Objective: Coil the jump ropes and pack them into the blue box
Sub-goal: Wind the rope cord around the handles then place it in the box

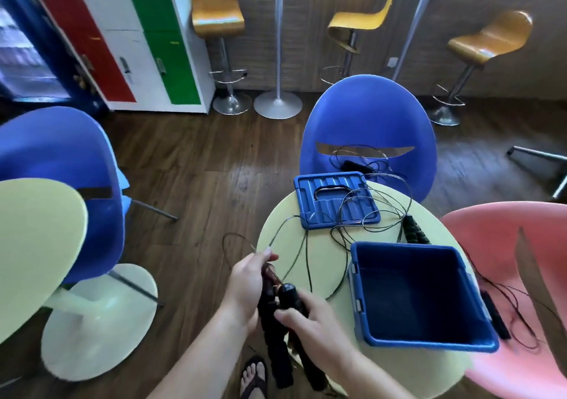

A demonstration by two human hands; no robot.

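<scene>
The left hand (pixel 250 279) pinches the thin cord and the right hand (pixel 306 315) is curled around the black handles (pixel 283 331) at the surface's (pixel 322 263) 7 o'clock edge; the wiry, springy jump rope (pixel 299 251) looks light, best gathered by its stiff handles, the blue box (pixel 420 294) at 4 o'clock.

Left hand (pixel 250 279) covers upper part of one black handle (pixel 277 365); right hand (pixel 310 322) hides middle of second handle (pixel 290 296). Pink chair (pixel 491 230) cut by right edge, second table (pixel 33 245) by left. Box (pixel 429 342) hides table's (pixel 319 273) right edge. Thin cord (pixel 368 211) tangle over lid (pixel 334 199): separate ropes cannot be told apart
</scene>
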